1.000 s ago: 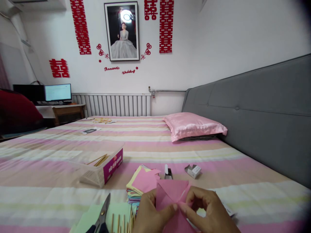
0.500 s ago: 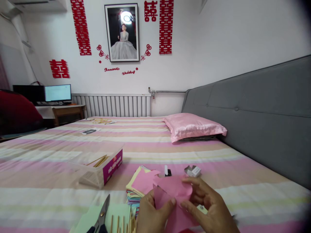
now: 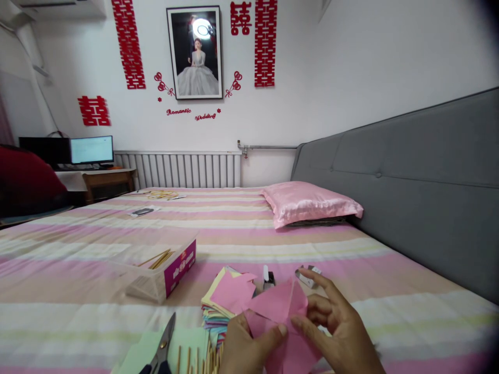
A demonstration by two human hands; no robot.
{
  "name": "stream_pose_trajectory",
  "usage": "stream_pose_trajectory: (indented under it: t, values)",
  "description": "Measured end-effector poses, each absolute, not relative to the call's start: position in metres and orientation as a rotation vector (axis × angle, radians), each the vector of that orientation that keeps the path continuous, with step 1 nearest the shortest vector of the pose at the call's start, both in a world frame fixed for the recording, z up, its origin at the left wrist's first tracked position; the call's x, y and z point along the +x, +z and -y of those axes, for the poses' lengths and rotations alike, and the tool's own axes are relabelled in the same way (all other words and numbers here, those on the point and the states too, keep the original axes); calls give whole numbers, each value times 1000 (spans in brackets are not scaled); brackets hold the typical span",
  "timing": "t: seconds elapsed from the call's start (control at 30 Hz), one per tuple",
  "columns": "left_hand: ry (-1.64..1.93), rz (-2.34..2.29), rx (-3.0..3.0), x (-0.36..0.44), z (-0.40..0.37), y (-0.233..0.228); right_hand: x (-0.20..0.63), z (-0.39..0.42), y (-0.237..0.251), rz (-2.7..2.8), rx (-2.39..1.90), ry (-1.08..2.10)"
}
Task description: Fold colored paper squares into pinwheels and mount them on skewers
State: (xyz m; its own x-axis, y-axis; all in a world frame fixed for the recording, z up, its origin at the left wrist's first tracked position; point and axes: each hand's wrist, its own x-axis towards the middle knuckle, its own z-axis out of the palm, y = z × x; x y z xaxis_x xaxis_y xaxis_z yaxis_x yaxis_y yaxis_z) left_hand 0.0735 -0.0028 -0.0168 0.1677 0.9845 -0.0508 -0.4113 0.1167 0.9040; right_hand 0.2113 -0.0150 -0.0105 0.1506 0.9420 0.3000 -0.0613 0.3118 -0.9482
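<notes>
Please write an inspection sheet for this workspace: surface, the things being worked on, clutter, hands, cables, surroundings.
Surface: bed with a pink striped sheet.
Worked things: folded pink paper, held up by both hands; stack of coloured paper beside it.
Clutter: scissors, wooden sticks, open box with sticks inside, stapler, small staple box.
Hands: left hand pinches the paper's lower edge; right hand holds its right side, fingers spread.
Cables: nothing seen.
Surroundings: pink pillow, grey headboard, radiator, lit monitor, framed photograph.
</notes>
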Motion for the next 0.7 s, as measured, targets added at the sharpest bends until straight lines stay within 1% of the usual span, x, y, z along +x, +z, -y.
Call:
stream_pose_trajectory:
  t: [0.17, 0.4, 0.7]
  values:
    - [1149, -709, 923, 72, 1, -19, 211, 16, -8, 1153, -983, 942]
    - [1157, -709, 942, 70, -5, -29, 213, 17, -3, 1156, -1000, 974]
    - [1129, -701, 940, 70, 0, -19, 219, 14, -6, 1146, -1032, 926]
